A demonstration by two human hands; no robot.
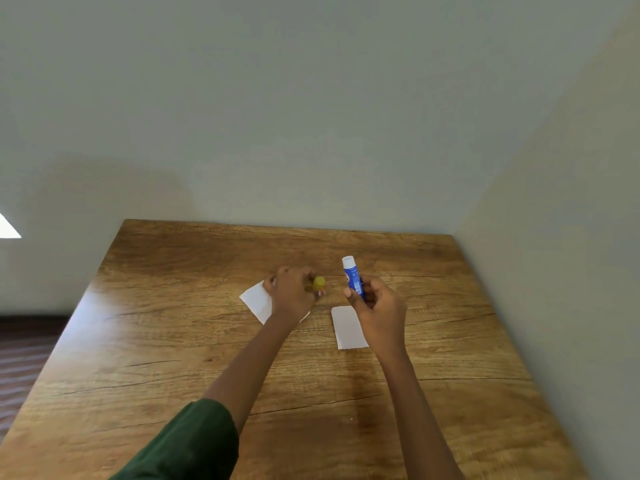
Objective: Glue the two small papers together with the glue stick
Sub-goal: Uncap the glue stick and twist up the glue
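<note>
Two small white papers lie on the wooden table [173,341]. The left paper [257,300] is partly covered by my left hand [292,292], which holds a yellow cap [319,283] in its fingertips. The right paper [347,328] lies flat, its right edge hidden under my right hand [379,304]. That hand grips a blue glue stick [353,277] by its lower end, white tip pointing up and away. The cap is off the stick, a short gap between them.
The table stands in a corner, with a pale wall [311,133] along its far edge and another wall [571,237] on the right. Dark floor [20,358] shows past the left edge. A green sleeve [187,445] covers my left forearm.
</note>
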